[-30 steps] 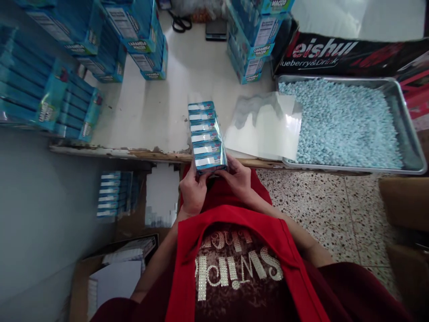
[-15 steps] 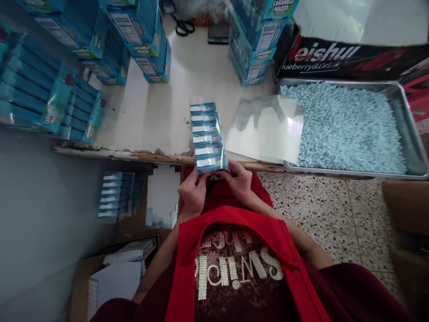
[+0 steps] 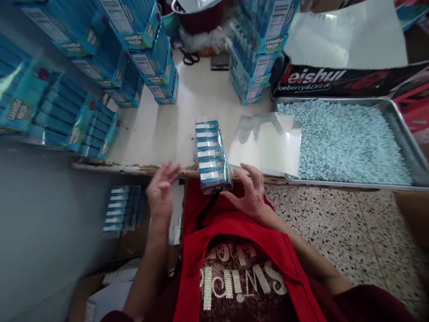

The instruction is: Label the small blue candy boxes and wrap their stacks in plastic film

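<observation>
A clear-wrapped pack of several small blue boxes (image 3: pixel 210 154) lies on the white table (image 3: pixel 161 138), its near end jutting over the worn front edge. Left of the pack, my left hand (image 3: pixel 161 190) is raised near that edge, fingers loosely apart and holding nothing. My right hand (image 3: pixel 250 190) is beside the pack's near right corner, its thumb and fingers spread. Whether the right thumb touches the wrapper is hard to tell. Clear plastic sheets (image 3: pixel 264 143) lie flat between the pack and a metal tray (image 3: pixel 338 182) full of pale blue candies (image 3: pixel 348 143).
Stacked blue display boxes stand at the left (image 3: pixel 56 112), back left (image 3: pixel 147 58) and back centre (image 3: pixel 259 58). Scissors (image 3: pixel 189 58), a small dark scale (image 3: pixel 220 61) and a dark red pot (image 3: pixel 199 18) are at the back. Another blue pack (image 3: pixel 116 208) sits below the table.
Both hands have come away from the near end of the pack and opened, the left moving leftward. The whole view has shifted, showing more of the back of the table.
</observation>
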A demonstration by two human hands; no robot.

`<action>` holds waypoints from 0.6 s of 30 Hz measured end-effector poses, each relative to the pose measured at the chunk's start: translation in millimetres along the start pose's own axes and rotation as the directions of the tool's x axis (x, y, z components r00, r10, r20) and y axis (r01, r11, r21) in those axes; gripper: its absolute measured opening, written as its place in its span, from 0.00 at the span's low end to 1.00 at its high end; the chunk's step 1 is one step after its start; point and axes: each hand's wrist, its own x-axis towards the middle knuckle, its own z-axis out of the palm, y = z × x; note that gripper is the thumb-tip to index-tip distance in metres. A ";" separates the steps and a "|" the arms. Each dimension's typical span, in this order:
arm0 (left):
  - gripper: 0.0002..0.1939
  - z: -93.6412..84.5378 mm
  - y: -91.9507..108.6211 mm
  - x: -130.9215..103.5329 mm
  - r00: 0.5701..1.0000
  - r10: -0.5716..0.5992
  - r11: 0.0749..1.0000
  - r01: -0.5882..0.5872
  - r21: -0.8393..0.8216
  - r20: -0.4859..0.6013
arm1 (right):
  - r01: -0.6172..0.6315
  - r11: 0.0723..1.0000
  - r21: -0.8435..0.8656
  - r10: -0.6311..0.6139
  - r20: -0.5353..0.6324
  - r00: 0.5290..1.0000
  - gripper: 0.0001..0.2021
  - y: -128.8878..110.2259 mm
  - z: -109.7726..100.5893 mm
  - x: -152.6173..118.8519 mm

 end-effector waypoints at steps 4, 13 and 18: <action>0.34 29.5 22.6 117.1 0.986 0.150 0.961 -0.129 0.245 -0.067 | 0.264 0.960 -0.090 -0.265 0.000 0.964 0.21 -6.1 -1.8 32.2; 0.17 127.2 28.0 204.1 0.889 -0.208 0.978 0.185 0.096 0.409 | 0.305 0.949 -0.083 -0.300 0.069 0.952 0.19 -0.9 5.9 22.4; 0.19 124.8 29.2 210.2 0.873 -0.340 0.940 0.323 0.107 0.349 | 0.289 0.956 0.047 -0.293 0.119 0.949 0.24 -5.4 -8.8 26.5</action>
